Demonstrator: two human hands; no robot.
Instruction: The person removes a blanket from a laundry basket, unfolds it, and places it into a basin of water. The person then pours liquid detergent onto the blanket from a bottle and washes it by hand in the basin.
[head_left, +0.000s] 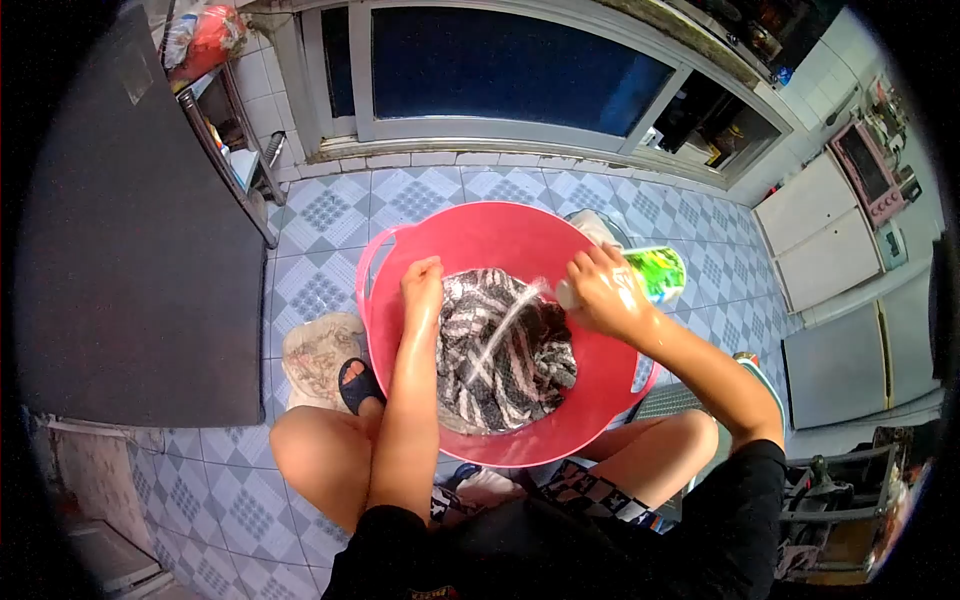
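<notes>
A large pink tub (610,400) stands between my legs with a wet black, grey and white patterned cloth (500,345) bunched in its bottom. My right hand (607,288) is wrapped round a white and green detergent bottle (657,273), tipped with its mouth toward the tub. From the mouth a clear stream (512,325) runs down across the cloth. Wet suds or liquid shine on the back of that hand. My left hand (424,283) is closed in a fist over the tub's left inside wall; whatever it may hold is hidden.
Blue-grey patterned tiles (320,210) cover the floor. A dark flat panel (150,260) rises on the left beside a metal rack (225,150). A light stained cloth (322,355) lies by my left foot. White cabinets (820,235) and a fridge (850,355) stand right.
</notes>
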